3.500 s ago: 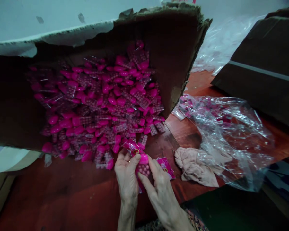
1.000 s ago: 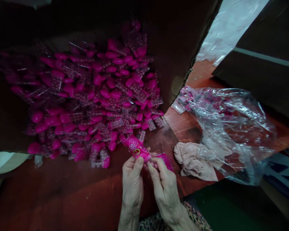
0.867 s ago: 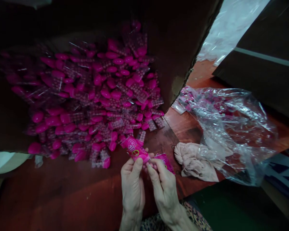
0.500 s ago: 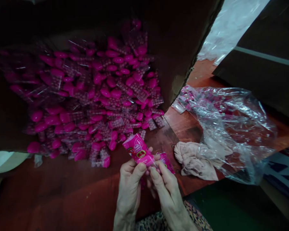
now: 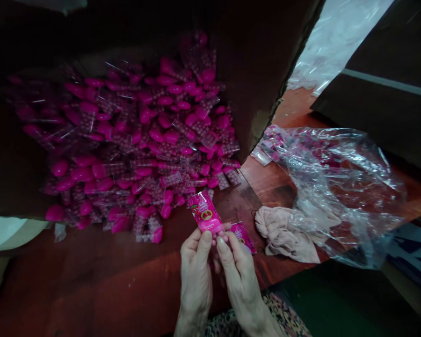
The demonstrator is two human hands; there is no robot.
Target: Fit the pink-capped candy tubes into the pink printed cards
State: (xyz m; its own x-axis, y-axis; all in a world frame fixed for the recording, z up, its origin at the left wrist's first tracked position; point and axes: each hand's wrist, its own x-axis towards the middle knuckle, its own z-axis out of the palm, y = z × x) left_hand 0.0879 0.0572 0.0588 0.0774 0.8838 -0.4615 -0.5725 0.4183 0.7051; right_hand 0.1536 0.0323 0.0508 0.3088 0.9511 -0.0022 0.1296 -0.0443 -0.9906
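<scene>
My left hand (image 5: pixel 196 262) is closed on a pink printed packet (image 5: pixel 206 213), thumb on top near its lower end. The packet points up and away, its printed face toward me. My right hand (image 5: pixel 240 271) pinches at the same lower end, where small pink balls (image 5: pixel 220 235) show between the fingers; what encloses them is mostly hidden. Another pink packet (image 5: pixel 243 234) lies on the table just beyond my right fingers. Ahead and to the left is a large heap of clear tubes with pink tops (image 5: pixel 140 154), filled with small balls.
The heap lies within a dark cardboard box (image 5: pixel 263 61), its torn edge to the right. A crumpled beige cloth (image 5: pixel 284 234) and a clear plastic bag (image 5: pixel 351 187) with pink pieces lie at the right. The reddish table (image 5: pixel 91 290) ends at the lower right.
Both hands have shifted slightly right. The held packet has turned more upright, its face now more toward me. The view has moved a little.
</scene>
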